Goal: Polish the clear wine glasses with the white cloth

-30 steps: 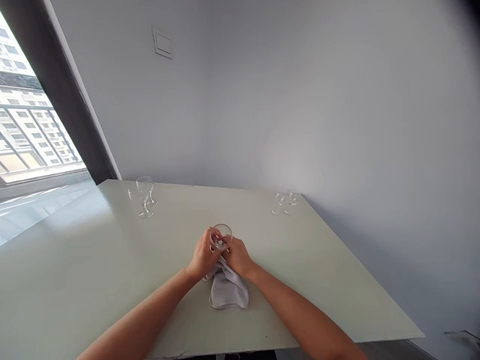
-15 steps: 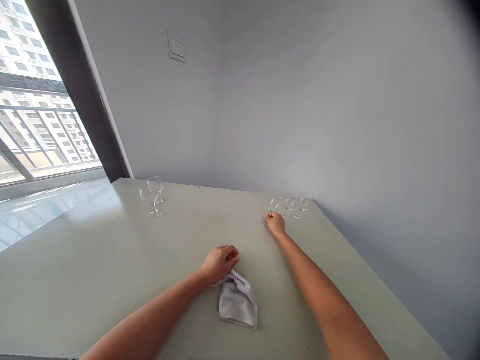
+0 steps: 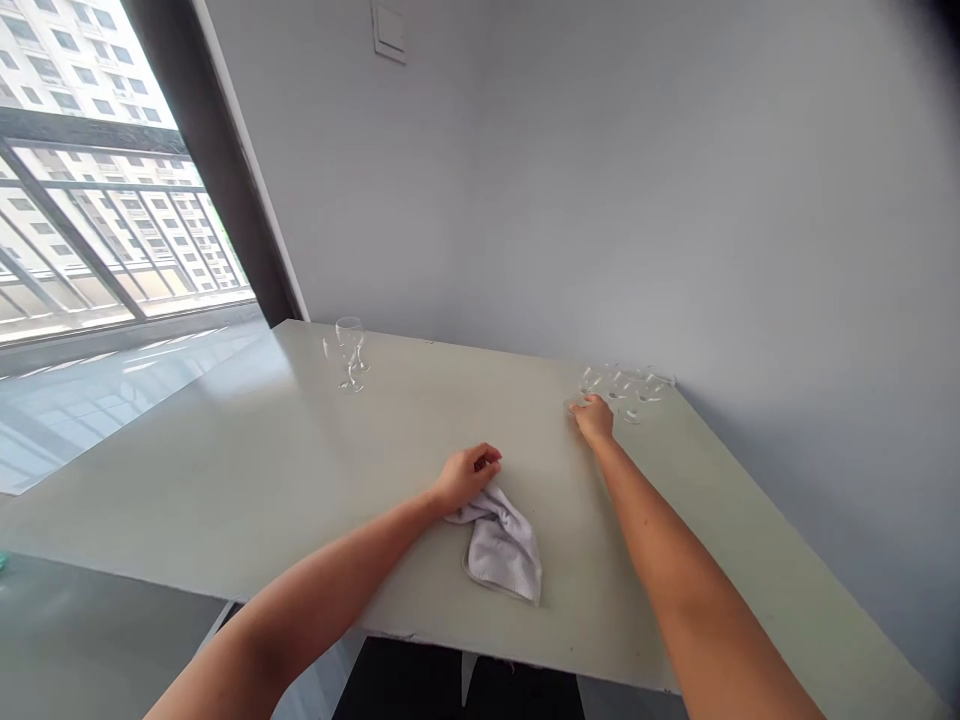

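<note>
My left hand (image 3: 469,477) lies near the middle of the table with its fingers curled. A pale grey cloth (image 3: 504,550) trails from under its palm, bunched at the top and spread lower down. My right hand (image 3: 595,418) reaches toward the back right, its fingers closed around the lower part of a clear stemmed glass (image 3: 590,379). Part of that glass's stem is hidden by the fingers. Close to its right stand more stemmed glasses (image 3: 651,386), in a tight group. Their clear outlines overlap.
At the back left of the pale table (image 3: 360,465) stand two stemmed glasses (image 3: 349,350), one behind the other. Grey walls (image 3: 637,200) meet behind the table. A window with a railing (image 3: 127,230) is at the left, and a light switch (image 3: 390,30) is on the wall.
The view has tilted down and turned left, bringing the table's front edge into sight. Both hands keep nearly the same places on the table, the right one still at the glass.
</note>
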`<state>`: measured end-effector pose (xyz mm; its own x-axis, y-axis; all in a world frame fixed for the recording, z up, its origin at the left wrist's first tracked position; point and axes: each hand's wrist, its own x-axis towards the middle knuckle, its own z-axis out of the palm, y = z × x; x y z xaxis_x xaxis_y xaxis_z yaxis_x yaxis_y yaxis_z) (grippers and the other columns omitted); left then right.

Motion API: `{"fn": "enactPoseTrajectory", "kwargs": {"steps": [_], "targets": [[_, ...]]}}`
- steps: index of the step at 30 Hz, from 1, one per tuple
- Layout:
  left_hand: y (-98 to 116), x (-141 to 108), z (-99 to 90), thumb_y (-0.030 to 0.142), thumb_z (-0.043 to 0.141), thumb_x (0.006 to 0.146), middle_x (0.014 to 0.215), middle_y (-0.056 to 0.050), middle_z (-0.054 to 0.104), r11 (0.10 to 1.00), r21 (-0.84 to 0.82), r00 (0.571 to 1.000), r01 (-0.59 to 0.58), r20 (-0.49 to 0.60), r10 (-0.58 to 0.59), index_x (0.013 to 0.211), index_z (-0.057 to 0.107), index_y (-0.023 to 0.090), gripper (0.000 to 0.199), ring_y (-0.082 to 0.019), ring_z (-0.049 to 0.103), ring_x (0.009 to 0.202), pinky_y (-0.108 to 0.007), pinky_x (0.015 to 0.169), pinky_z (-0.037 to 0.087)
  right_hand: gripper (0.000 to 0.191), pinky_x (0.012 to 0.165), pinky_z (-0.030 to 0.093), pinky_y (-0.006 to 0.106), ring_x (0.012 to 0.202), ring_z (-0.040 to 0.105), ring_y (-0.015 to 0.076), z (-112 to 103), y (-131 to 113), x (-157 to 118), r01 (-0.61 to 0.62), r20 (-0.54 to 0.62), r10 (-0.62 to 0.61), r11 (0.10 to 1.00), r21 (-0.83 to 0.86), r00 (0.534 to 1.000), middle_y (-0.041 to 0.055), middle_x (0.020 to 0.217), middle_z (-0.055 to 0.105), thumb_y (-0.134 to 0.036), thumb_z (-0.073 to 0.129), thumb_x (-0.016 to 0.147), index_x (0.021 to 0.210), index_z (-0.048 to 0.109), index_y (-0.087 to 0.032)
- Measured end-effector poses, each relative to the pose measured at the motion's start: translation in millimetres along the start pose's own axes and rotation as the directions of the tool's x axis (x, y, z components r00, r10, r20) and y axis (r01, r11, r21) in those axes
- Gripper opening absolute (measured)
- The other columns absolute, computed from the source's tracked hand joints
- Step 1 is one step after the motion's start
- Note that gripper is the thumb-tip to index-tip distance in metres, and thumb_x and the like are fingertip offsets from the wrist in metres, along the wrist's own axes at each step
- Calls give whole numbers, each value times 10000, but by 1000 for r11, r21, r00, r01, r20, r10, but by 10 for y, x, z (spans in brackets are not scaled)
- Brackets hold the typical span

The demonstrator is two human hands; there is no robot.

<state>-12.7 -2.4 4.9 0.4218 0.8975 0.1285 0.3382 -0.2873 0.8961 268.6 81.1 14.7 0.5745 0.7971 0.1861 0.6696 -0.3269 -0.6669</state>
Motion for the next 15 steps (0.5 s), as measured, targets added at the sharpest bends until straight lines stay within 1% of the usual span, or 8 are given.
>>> {"fn": "enactPoseTrajectory", "kwargs": {"steps": [3, 4, 6, 8, 9, 11, 13, 15], "targets": [[-70, 67, -22, 302, 457, 773, 843, -15, 588, 975, -221, 965, 18, -251, -75, 984, 527, 197, 246, -100, 513, 680, -216, 615, 423, 346, 661, 370, 292, 773, 547, 203, -59, -81, -346, 6, 40, -6, 1000, -2, 999, 123, 876, 613, -327, 445, 747, 1000, 552, -117], [-95, 97, -52, 288, 463, 768, 873, -21, 581, 960, -278, 931, 18, -344, -117, 1020, 494, 198, 269, -97, 514, 695, -215, 622, 428, 331, 646, 371, 285, 740, 549, 195, -70, -122, -494, 28, 85, -29, 1000, 8, 996, 113, 847, 619, -358, 423, 765, 946, 575, -127], [-153, 165, -165, 268, 478, 755, 928, -32, 562, 932, -360, 830, 29, -511, -223, 1066, 437, 208, 319, -95, 517, 724, -214, 631, 438, 355, 585, 370, 263, 607, 543, 169, -88, -220, -811, 92, 237, -101, 995, 50, 966, 70, 681, 622, -441, 411, 776, 737, 616, -154], [-230, 237, -352, 264, 487, 744, 1001, -44, 539, 903, -423, 685, 80, -635, -358, 1067, 412, 220, 334, -96, 526, 759, -214, 631, 444, 446, 503, 346, 248, 452, 489, 138, -118, -321, -1114, 143, 453, -174, 984, 102, 875, 35, 504, 573, -530, 431, 753, 540, 589, -172], [-278, 272, -470, 267, 483, 745, 1046, -52, 522, 887, -448, 606, 111, -677, -418, 1070, 400, 227, 338, -98, 532, 779, -216, 632, 446, 482, 479, 326, 244, 413, 462, 126, -141, -366, -1246, 169, 588, -213, 977, 131, 780, 25, 465, 555, -557, 424, 753, 496, 574, -177], [-393, 334, -738, 275, 460, 757, 1135, -72, 475, 859, -483, 457, 168, -734, -502, 1096, 361, 237, 355, -104, 543, 810, -227, 634, 446, 512, 454, 276, 235, 387, 407, 106, -194, -428, -1452, 233, 704, -289, 956, 178, 649, 0, 424, 512, -579, 421, 751, 445, 536, -186], [-521, 387, -1018, 274, 444, 762, 1208, -88, 416, 848, -488, 355, 206, -771, -529, 1136, 309, 250, 398, -115, 546, 848, -242, 648, 441, 510, 443, 221, 231, 395, 339, 91, -236, -450, -1575, 297, 738, -357, 929, 218, 573, -29, 404, 440, -576, 439, 744, 420, 489, -186], [-642, 443, -1280, 268, 471, 744, 1253, -98, 367, 853, -467, 300, 231, -800, -520, 1172, 269, 260, 474, -131, 541, 890, -254, 666, 432, 472, 443, 187, 228, 421, 291, 84, -251, -438, -1631, 323, 759, -402, 909, 263, 513, -47, 418, 388, -561, 491, 714, 435, 471, -181]]}}
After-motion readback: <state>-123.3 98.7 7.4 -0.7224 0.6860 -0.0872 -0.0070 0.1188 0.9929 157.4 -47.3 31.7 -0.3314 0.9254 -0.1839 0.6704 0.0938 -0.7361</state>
